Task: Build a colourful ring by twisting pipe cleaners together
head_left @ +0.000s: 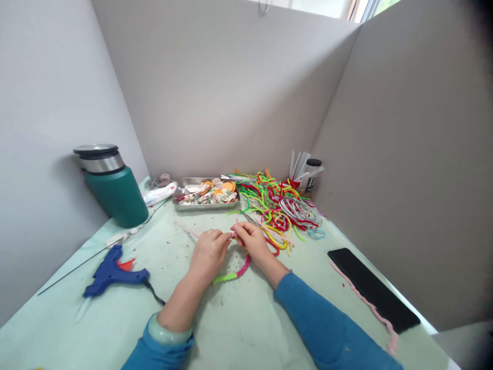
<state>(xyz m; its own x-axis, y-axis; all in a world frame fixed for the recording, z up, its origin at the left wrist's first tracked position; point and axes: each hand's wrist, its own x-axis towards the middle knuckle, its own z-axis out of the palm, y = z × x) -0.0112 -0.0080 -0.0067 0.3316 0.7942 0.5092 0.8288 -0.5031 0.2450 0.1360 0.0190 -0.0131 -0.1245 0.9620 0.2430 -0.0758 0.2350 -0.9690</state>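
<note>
My left hand and my right hand meet over the pale green table, fingertips pinched together on a headband wrapped in pink and green pipe cleaner. The band curves out beneath both hands toward me. What the fingertips pinch at the top is small and partly hidden. Both forearms wear blue sleeves, and a pale bracelet sits on the left wrist.
A heap of coloured pipe cleaners lies just beyond the right hand. A metal tray of small pieces, a green flask, a blue glue gun, a black phone and a cup of sticks surround them. Grey partitions enclose the table.
</note>
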